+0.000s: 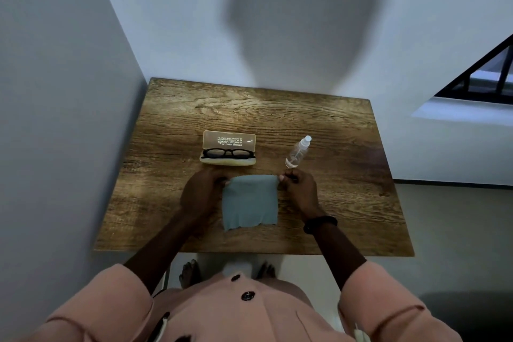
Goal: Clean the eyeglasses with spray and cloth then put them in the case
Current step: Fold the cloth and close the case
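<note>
Both top corners of the grey-blue microfibre cloth [249,203] are pinched, one by the left hand [201,191] and one by the right hand [298,189], with the hands apart and the cloth stretched flat between them. The cloth sits just on the person's side of the open eyeglass case [227,162] on the wooden table [347,203]. Black-framed eyeglasses [229,153] rest inside the case under its raised clear lid [229,140]. A clear spray bottle [298,153] stands to the right of the case. A black wristband [320,223] circles the right wrist.

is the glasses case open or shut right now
Open. The case has its lid swung up behind the bottom half, and the black eyeglasses lie uncovered in that bottom half.
</note>
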The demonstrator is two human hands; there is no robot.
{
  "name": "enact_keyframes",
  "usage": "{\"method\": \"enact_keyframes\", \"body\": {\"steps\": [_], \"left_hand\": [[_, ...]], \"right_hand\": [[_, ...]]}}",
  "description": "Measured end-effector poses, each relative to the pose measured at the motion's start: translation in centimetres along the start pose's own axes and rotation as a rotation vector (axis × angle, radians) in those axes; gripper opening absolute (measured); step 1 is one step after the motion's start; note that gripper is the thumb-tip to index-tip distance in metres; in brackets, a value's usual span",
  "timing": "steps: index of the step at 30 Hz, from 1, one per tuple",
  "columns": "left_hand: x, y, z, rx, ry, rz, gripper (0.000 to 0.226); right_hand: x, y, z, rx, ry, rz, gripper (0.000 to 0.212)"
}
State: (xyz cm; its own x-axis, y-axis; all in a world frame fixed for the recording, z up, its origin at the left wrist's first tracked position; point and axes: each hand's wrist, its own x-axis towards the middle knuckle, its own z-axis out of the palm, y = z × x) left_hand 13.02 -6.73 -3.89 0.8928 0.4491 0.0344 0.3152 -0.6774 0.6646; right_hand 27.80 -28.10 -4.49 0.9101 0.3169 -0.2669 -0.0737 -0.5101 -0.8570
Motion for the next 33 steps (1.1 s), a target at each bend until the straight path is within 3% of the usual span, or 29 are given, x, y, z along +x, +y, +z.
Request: {"method": "enact_keyframes", "body": {"steps": [15,20,23,28,33], "left_hand": [[-5.7,-2.3,0.5,0.061,-0.048,0.113,0.017],[-6.4,-2.1,0.8,0.129,-0.034,0.209,0.021],[-6.8,-2.2,1.2,0.155,-0.037,0.247,0.026],[-7.1,-2.3,1.3,0.163,-0.055,0.320,0.016],[-7.7,-2.0,1.1,0.195,-0.087,0.350,0.028]], "right_hand": [[-3.4,3.4,-1.8,-0.066,-0.041,-0.125,0.010],[-4.1,3.6,-2.2,-0.078,-0.045,-0.156,0.019],[-4.4,3.9,-2.3,-0.146,-0.070,-0.175,0.017],[-5.0,4.3,-2.5,-0.258,-0.085,-0.233,0.013],[-5.4,4.7,-2.5,-0.322,-0.094,-0.264,0.015]]}}
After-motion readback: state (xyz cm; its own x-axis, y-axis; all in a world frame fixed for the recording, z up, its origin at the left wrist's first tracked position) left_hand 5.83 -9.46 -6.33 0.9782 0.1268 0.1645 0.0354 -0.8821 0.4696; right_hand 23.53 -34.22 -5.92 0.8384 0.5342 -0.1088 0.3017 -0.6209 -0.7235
